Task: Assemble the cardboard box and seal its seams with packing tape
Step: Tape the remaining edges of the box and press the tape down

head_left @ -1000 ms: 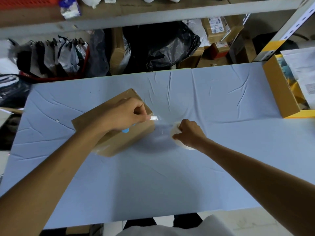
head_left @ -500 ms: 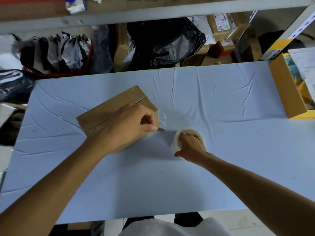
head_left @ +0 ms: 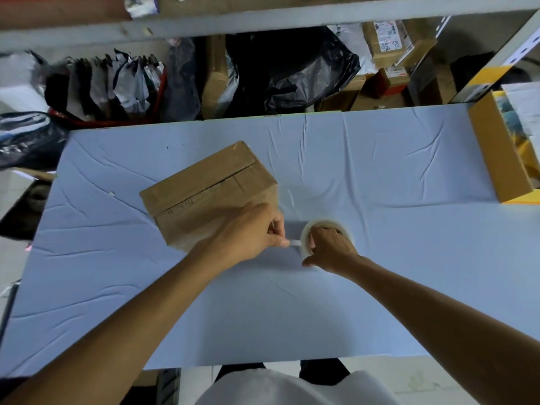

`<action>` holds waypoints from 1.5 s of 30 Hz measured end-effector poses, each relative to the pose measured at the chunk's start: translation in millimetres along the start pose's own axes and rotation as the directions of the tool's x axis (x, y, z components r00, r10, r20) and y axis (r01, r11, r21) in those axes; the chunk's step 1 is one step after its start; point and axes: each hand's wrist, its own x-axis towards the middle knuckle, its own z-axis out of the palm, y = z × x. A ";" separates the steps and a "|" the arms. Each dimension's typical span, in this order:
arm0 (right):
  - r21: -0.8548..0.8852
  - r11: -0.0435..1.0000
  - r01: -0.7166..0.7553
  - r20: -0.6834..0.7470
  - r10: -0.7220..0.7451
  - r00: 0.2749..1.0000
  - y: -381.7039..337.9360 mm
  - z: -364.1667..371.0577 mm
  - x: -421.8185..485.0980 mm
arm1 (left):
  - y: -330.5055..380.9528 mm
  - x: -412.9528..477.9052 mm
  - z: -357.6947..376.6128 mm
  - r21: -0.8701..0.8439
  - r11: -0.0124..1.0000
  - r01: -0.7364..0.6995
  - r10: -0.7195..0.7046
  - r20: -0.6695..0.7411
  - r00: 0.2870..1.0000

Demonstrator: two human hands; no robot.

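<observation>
1. The cardboard box (head_left: 204, 194) is seen lying on the blue table (head_left: 380, 176), at about 10 o'clock from the middle, with its top flaps closed
2. A small white tool (head_left: 294, 243) is pinched in the left hand (head_left: 251, 235), right at the box's 4 o'clock corner
3. The tape roll (head_left: 324, 226), just at 3 o'clock of the box, is gripped by the right hand (head_left: 330, 248)
4. A yellow box (head_left: 496, 159) is seen at the table's 2 o'clock edge
</observation>
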 end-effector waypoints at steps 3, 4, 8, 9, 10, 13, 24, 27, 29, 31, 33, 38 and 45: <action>0.080 0.996 -0.050 -0.048 0.054 0.997 1.3 -12.2 4.8 | -16.5 8.0 31.4 0.029 0.995 0.091 -0.091 0.013 0.996; 0.163 0.984 -0.076 -0.079 0.090 0.993 1.2 -18.8 7.7 | -23.1 11.8 41.3 0.023 0.992 0.126 -0.126 0.019 0.992; 0.605 0.796 -0.004 -0.181 0.143 0.973 -7.7 -47.7 20.4 | -51.8 22.3 71.0 -0.039 0.973 0.227 -0.228 -0.020 0.973; 0.662 0.748 0.039 -0.199 0.125 0.972 -13.8 -55.0 21.1 | -58.2 23.7 76.7 -0.042 0.971 0.233 -0.235 -0.042 0.971; 0.719 0.692 0.072 -0.205 0.112 0.972 -21.1 -61.4 20.5 | -63.6 24.5 81.9 -0.040 0.970 0.241 -0.243 -0.061 0.968; 0.840 0.533 0.100 -0.165 0.076 0.983 -40.6 -76.7 16.9 | -73.0 27.5 91.5 0.060 0.970 0.236 -0.228 -0.116 0.967; 0.895 0.432 0.111 -0.090 -0.068 0.994 -52.1 -95.0 3.9 | -35.7 31.3 60.2 0.316 0.948 0.027 -0.014 -0.044 0.999; 0.881 0.455 0.131 -0.097 -0.099 0.990 -53.6 -102.4 2.7 | 6.4 14.5 18.3 0.304 0.942 -0.140 0.099 0.148 0.984; 0.868 0.480 0.124 -0.080 -0.111 0.991 -54.1 -106.0 1.8 | 30.7 4.1 -13.1 0.253 0.951 -0.177 0.136 0.172 0.976; 0.893 0.440 0.095 -0.057 -0.099 0.993 -54.1 -106.9 1.8 | 44.2 0.0 -46.3 0.162 0.969 -0.188 0.192 -0.008 0.981; 0.922 0.381 0.062 -0.036 -0.076 0.996 -53.0 -105.1 4.2 | 37.8 7.7 -71.5 0.173 0.964 -0.200 0.241 -0.265 0.934; 0.949 0.316 0.022 -0.010 -0.040 0.999 -49.9 -97.5 7.0 | -0.9 36.9 -78.6 0.241 0.966 -0.097 0.140 -0.168 0.976; 0.973 0.224 -0.052 0.079 -0.115 0.990 -48.0 -87.9 10.6 | -3.0 42.4 -76.9 0.279 0.955 -0.103 0.142 -0.123 0.982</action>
